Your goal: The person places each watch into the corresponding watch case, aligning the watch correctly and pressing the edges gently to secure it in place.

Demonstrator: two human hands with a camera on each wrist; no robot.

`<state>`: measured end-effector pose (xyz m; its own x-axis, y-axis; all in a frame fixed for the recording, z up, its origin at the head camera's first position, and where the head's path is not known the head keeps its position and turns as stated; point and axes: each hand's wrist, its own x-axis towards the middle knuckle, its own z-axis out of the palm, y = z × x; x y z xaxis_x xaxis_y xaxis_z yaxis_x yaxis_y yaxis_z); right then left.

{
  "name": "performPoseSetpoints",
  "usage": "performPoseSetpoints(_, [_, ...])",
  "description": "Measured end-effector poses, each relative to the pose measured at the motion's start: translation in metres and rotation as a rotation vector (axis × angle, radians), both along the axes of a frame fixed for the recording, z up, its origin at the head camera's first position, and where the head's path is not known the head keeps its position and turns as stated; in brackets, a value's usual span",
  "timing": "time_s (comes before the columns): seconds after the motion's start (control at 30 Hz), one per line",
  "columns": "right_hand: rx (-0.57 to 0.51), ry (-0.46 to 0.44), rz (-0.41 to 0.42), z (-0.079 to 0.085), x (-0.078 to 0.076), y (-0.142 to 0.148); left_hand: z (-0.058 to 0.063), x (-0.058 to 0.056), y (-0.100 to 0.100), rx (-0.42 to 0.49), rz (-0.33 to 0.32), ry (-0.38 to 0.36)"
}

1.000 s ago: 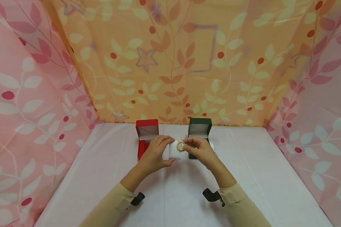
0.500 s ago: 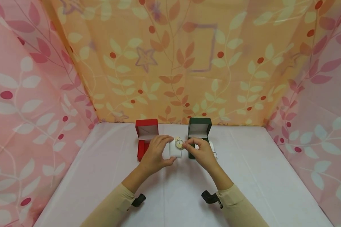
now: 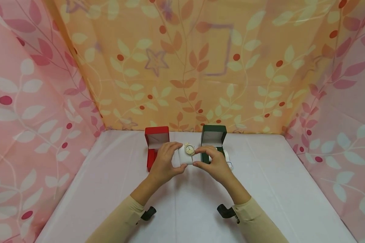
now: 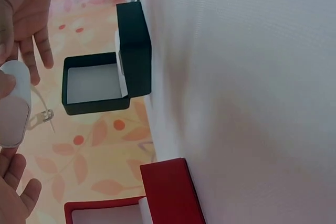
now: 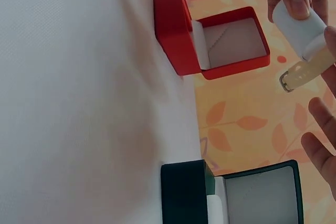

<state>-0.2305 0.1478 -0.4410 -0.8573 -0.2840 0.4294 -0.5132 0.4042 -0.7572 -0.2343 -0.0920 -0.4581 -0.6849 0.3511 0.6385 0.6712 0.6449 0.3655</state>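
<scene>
My left hand (image 3: 165, 159) holds a white watch cushion (image 3: 185, 160) raised in front of the person, thumb at its lower edge and fingers at its upper edge. A small wristwatch (image 3: 189, 149) with a round pale dial and cream strap lies against the cushion's upper face. My right hand (image 3: 215, 162) grips the watch at the cushion's right side, index finger beside the dial and thumb lower down. In the right wrist view the cream strap (image 5: 311, 71) sticks out from the cushion, its buckle (image 5: 285, 82) hanging free.
An open red box (image 3: 156, 131) stands behind the left hand, an open dark green box (image 3: 214, 129) behind the right. White padding shows in the green one. A white strap with a squarish buckle (image 3: 229, 165) lies right of it. Patterned curtains (image 3: 182, 67) enclose the white-covered table (image 3: 176, 209).
The cushion and watch have risen slightly, and the dial has shifted left to sit over the cushion. The right thumb has moved down, away from the index finger.
</scene>
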Motion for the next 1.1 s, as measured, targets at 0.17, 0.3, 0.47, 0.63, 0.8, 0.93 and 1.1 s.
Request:
performPoseSetpoints(0.17, [0.064,0.089,-0.012,-0.0022,-0.0001,-0.0027,0.0006,-0.0010,0.0000,0.028,-0.007,0.007])
performPoseSetpoints(0.3, [0.078,0.160,-0.022,-0.0037,-0.0003,-0.0048,0.0003,-0.0001,0.0000,0.044,-0.014,0.004])
performPoseSetpoints(0.47, [0.080,0.191,-0.022,-0.0056,-0.0024,-0.0064,0.0005,0.0010,-0.0017,0.041,-0.016,-0.014])
performPoseSetpoints(0.63, [0.061,0.194,-0.016,-0.0061,-0.0029,-0.0066,0.0018,0.0020,-0.0049,0.024,-0.044,-0.037])
performPoseSetpoints(0.8, [0.034,0.173,-0.024,-0.0072,-0.0029,-0.0060,0.0034,0.0023,-0.0075,-0.015,-0.058,-0.046])
performPoseSetpoints(0.93, [0.024,0.175,-0.025,-0.0075,-0.0027,-0.0068,0.0056,0.0018,-0.0080,-0.027,-0.046,-0.037])
performPoseSetpoints(1.1, [0.008,0.169,-0.039,-0.0072,-0.0024,-0.0091,0.0079,0.0020,-0.0079,-0.020,-0.017,-0.039])
